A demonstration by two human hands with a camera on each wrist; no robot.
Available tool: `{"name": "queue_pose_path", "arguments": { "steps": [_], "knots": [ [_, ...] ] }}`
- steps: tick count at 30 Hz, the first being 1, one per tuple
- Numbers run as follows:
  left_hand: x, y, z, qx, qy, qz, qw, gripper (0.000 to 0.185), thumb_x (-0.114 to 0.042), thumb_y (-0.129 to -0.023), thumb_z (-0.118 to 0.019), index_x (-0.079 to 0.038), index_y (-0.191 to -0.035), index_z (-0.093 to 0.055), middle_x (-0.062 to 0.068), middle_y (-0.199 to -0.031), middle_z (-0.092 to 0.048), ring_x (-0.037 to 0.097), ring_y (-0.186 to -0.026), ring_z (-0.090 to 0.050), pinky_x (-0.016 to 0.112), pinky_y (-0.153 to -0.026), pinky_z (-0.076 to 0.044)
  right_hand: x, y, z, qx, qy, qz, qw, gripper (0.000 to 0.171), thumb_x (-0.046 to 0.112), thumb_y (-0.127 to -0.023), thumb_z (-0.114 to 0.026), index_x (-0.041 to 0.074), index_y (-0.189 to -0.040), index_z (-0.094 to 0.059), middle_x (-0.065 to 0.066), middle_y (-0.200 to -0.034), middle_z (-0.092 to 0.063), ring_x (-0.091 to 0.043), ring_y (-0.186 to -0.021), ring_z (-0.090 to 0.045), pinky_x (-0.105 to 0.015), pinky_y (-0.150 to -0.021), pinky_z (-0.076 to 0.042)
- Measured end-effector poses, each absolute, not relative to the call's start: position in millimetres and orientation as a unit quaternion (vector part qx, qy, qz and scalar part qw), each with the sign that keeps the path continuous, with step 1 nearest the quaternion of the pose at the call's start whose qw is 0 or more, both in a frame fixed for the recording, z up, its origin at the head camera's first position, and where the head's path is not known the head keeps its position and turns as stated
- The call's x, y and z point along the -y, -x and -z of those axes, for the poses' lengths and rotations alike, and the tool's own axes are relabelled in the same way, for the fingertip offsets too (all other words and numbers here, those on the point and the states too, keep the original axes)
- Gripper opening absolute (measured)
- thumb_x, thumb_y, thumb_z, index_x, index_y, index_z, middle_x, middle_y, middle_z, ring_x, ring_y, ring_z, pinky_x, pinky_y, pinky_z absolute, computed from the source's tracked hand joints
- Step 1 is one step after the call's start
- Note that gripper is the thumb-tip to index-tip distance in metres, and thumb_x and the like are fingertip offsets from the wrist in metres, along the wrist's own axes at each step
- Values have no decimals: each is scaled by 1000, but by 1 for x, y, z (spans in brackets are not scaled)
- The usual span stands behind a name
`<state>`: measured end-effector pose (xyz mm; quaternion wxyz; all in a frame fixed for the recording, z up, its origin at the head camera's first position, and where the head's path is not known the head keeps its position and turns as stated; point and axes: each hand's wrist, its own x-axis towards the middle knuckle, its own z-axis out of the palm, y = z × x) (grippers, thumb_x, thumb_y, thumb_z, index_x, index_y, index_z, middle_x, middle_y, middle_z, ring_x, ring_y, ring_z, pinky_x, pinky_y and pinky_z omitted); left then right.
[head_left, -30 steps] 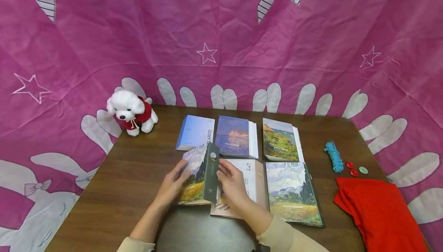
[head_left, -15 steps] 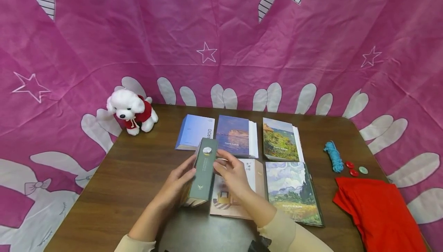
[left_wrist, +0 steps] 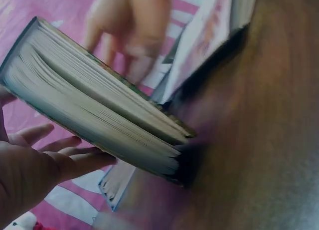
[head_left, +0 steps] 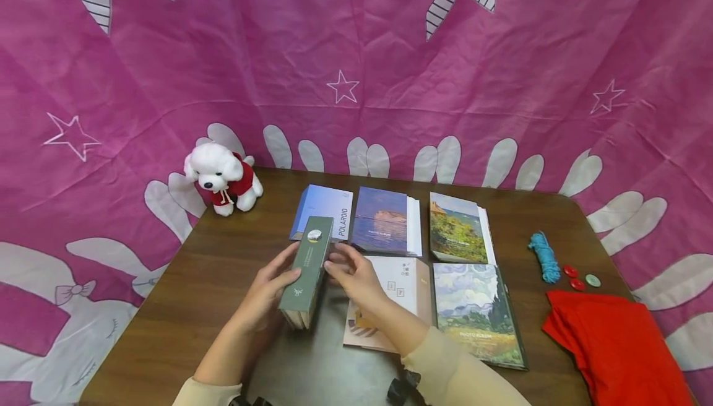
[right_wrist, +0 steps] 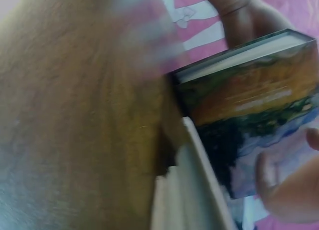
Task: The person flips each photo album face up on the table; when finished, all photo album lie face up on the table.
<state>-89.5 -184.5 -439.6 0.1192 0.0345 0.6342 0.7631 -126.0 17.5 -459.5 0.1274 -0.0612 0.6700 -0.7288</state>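
Note:
A photo album with a dark green spine (head_left: pixel 307 262) stands on its page edge on the brown table (head_left: pixel 223 282), spine up and leaning left. My left hand (head_left: pixel 276 283) holds it from the left, fingers along the lower cover (left_wrist: pixel 75 160) and thumb at the edge. The pale page block (left_wrist: pixel 94 115) faces the left wrist view. From the right, my right hand (head_left: pixel 341 268) touches the painted cover (right_wrist: pixel 249 105) with spread fingers (right_wrist: pixel 271 177). A white and pink album (head_left: pixel 397 288) lies flat under the right forearm.
Flat on the table lie a Polaroid album (head_left: pixel 325 209), a blue sea album (head_left: pixel 384 226), a green landscape album (head_left: pixel 457 234) and a cypress-painting album (head_left: pixel 476 313). A plush dog (head_left: pixel 223 177) sits back left. Blue cord (head_left: pixel 543 257), buttons (head_left: pixel 578 277) and red cloth (head_left: pixel 613 344) are right.
The album has turned from showing its painted cover to standing spine up, and has shifted a little left. Both hands stayed on it.

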Motion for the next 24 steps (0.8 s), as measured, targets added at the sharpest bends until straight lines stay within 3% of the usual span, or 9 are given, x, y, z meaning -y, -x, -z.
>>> {"name": "queue_pose_path", "arguments": {
  "steps": [4,11,14,18,21,24],
  "knots": [
    [191,91,440,-615,-43,-777,130,62,-15,-105,-49,-13,-162,-23,19,-159,-25,13,-93,-67,29,-74,-60,-15,128,467,-717,33,679,156,68,23,-96,-71,-4,-150,-40,-28,-144,-50,-40,-130,-54,-45,-99,-53],
    [206,89,454,-580,-47,-806,108,57,-18,-110,-42,-8,-162,-21,-7,-140,-54,11,-101,-68,28,-81,-59,-17,126,467,-727,27,658,193,77,31,-98,-69,1,-157,-30,-30,-155,-36,-43,-141,-40,-53,-110,-42],
    [213,89,459,-624,-8,-775,98,55,-19,-110,-41,-4,-160,-25,-3,-145,-54,11,-119,-60,26,-96,-52,-18,122,466,-735,30,648,198,76,34,-98,-68,3,-157,-31,-29,-156,-35,-43,-143,-38,-54,-113,-38],
    [222,91,462,-699,41,-708,90,58,-29,-109,-43,-1,-158,-29,10,-162,-33,21,-147,-31,37,-120,-24,-19,118,465,-729,34,653,202,76,34,-98,-68,2,-157,-31,-28,-157,-33,-42,-144,-36,-54,-115,-35],
    [229,93,462,-725,45,-681,92,61,-33,-110,-41,5,-156,-29,18,-165,-22,30,-154,-11,49,-124,-6,-20,118,464,-722,34,659,208,78,34,-97,-70,2,-157,-32,-28,-158,-32,-41,-145,-35,-54,-115,-34],
    [232,95,462,-739,40,-665,103,62,-35,-110,-39,5,-156,-28,19,-166,-20,34,-155,-7,54,-123,-1,-22,118,464,-719,29,663,207,78,34,-96,-71,1,-156,-33,-27,-158,-33,-41,-145,-35,-53,-115,-34]
  ]
}}
